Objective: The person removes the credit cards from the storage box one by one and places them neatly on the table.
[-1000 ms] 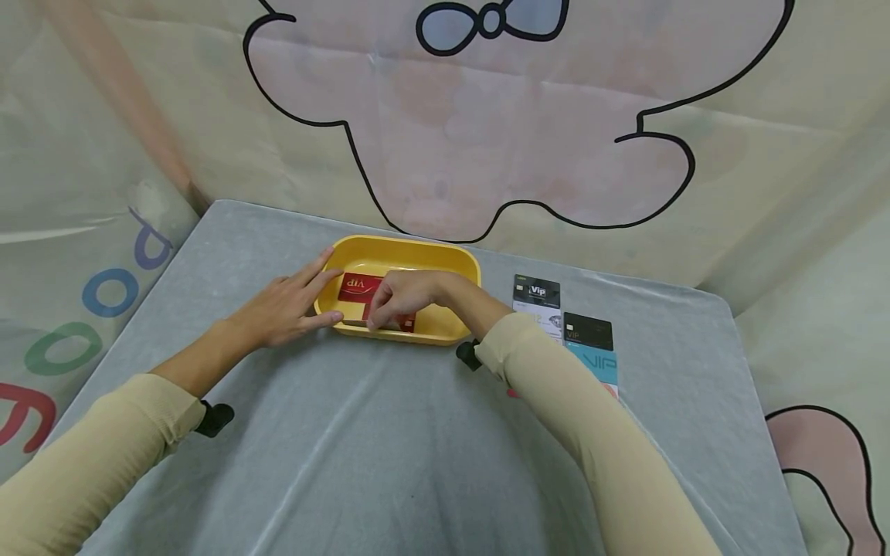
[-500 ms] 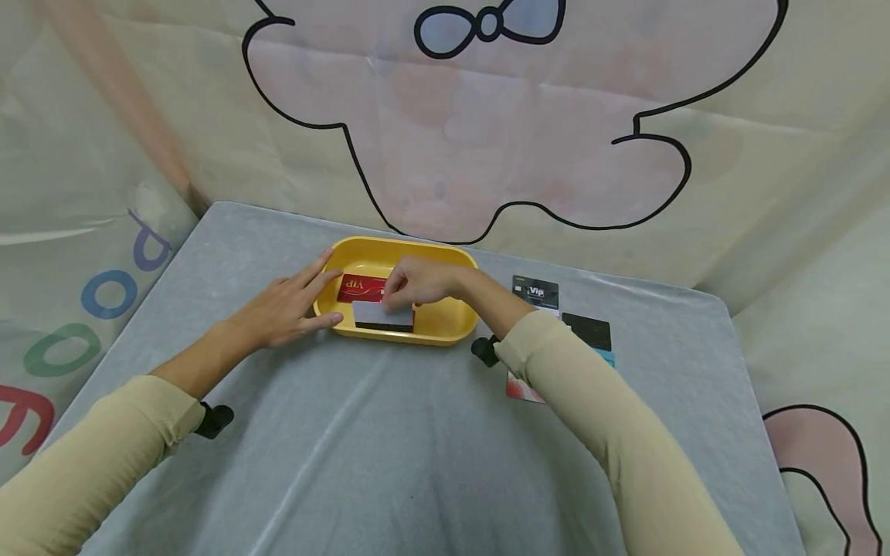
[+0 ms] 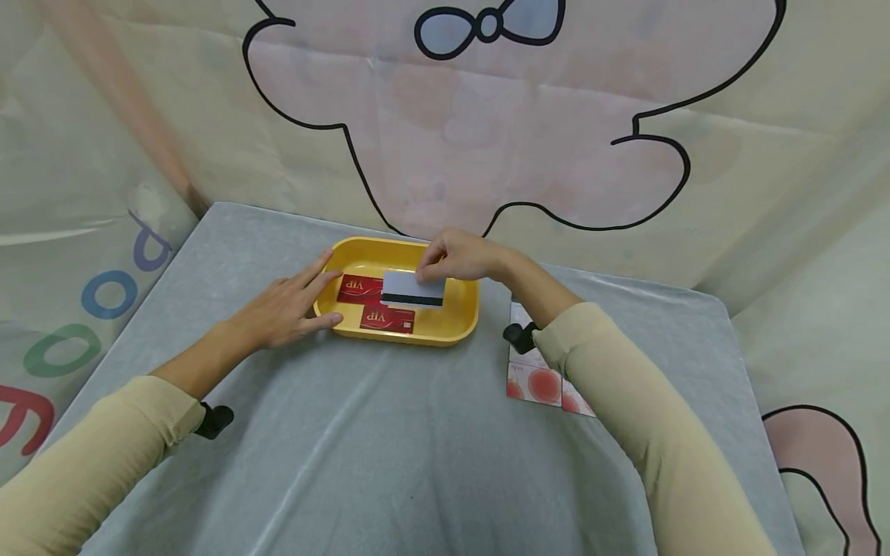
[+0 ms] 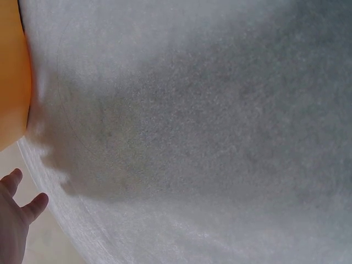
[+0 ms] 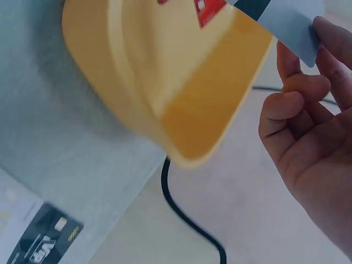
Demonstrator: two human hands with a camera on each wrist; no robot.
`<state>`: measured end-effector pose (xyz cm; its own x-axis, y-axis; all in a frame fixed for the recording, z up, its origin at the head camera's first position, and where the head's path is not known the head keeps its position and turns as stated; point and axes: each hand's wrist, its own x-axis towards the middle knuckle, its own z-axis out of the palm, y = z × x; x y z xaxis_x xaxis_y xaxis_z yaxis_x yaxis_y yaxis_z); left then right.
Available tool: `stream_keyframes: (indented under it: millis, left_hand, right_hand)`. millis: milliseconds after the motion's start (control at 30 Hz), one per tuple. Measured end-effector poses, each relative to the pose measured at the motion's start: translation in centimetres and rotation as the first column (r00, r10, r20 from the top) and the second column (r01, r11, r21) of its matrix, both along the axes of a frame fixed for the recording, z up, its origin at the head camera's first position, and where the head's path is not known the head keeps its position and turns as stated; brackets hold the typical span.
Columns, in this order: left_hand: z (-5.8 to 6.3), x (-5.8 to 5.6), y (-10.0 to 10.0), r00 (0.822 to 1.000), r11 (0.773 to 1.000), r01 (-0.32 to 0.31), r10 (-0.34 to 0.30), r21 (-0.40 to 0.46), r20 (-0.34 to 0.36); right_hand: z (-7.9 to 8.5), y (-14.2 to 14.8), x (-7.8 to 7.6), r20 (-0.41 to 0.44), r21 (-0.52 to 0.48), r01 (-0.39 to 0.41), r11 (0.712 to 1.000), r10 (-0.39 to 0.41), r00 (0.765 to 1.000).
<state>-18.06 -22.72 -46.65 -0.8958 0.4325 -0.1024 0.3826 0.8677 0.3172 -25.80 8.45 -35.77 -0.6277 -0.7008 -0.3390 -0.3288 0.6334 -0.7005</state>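
Two red cards lie face up inside the yellow tray [image 3: 462,313] at the middle of the frame, the upper-left card [image 3: 359,288] and the lower-centre card [image 3: 389,319], and that second one has only just come into sight! Half a second ago the pale card [image 3: 410,284] with its dark stripe was covering it; now it's up and to the right, over the tray's centre, pinched near its upper edge by the right hand [image 3: 459,256], thumb and fingertips together on it. So for the work in hand, both red cards show and the pale one remains ungreleased; whether its lower edge touches anything is hard to judge from above. Over on the left, the left hand [image 3: 288,305] hasn't budged, fingers spread apart at the tray's left rim, thumb by the near edge, seemingly steadying it. And to the right of centre, with that forearm swung across, strawberry-red cards [image 3: 534,384] peek out below the sleeve [image 3: 626,401] on the grey cloth [image 3: 389,448].
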Motion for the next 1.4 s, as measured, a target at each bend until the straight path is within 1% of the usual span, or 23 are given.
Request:
stream_keyframes:
  millis: [167, 367, 467, 567, 633, 833, 1000, 1100, 1333, 1400]
  left_hand:
    - [-0.1, 0.0, 0.0, 1.0, 1.0, -0.004, 0.004, -0.003, 0.005]
    - [-0.1, 0.1, 0.0, 1.0, 1.0, -0.005, 0.005, -0.005, 0.005]
    - [-0.1, 0.0, 0.0, 1.0, 1.0, -0.004, 0.004, -0.002, 0.0]
    - [-0.1, 0.0, 0.0, 1.0, 1.0, -0.001, 0.001, 0.0, 0.001]
    - [-0.1, 0.0, 0.0, 1.0, 1.0, 0.001, -0.001, 0.001, 0.0]
    - [-0.1, 0.0, -0.1, 1.0, 1.0, 0.0, 0.0, 0.001, -0.004]
    - [-0.1, 0.0, -0.1, 1.0, 1.0, 0.002, -0.002, 0.003, -0.008]
    - [-0.1, 0.0, -0.1, 1.0, 1.0, 0.007, -0.007, 0.001, -0.014]
    - [-0.1, 0.0, -0.1, 1.0, 1.0, 0.009, -0.009, 0.003, -0.013]
    - [-0.1, 0.0, -0.1, 1.0, 1.0, 0.009, -0.009, 0.004, -0.013]
  right_hand:
    - [0.5, 2.0, -0.5, -0.016, 0.027, 0.101, 0.994, -0.101, 0.995]
    - [1.3, 5.3, -0.8, -0.032, 0.043, 0.201, 0.979, -0.199, 0.979]
    - [1.5, 7.1, -1.0, -0.009, 0.016, 0.251, 0.968, -0.251, 0.968]
    - [1.5, 8.8, -1.0, 0.022, -0.024, 0.312, 0.95, -0.312, 0.95]
    - [1.5, 9.7, -1.0, 0.024, -0.05, 0.346, 0.937, -0.345, 0.938]
    - [1.0, 11.8, -1.0, -0.01, -0.098, 0.402, 0.91, -0.405, 0.914]
    - [0.6, 13.4, -1.0, -0.037, -0.146, 0.449, 0.882, -0.458, 0.888]
    - [0.3, 14.5, -0.8, -0.039, -0.153, 0.467, 0.871, -0.478, 0.877]
    - [-0.9, 16.8, -0.3, 0.024, -0.143, 0.519, 0.843, -0.521, 0.853]
    - [-1.3, 17.4, -0.2, 0.026, -0.134, 0.529, 0.838, -0.531, 0.847]
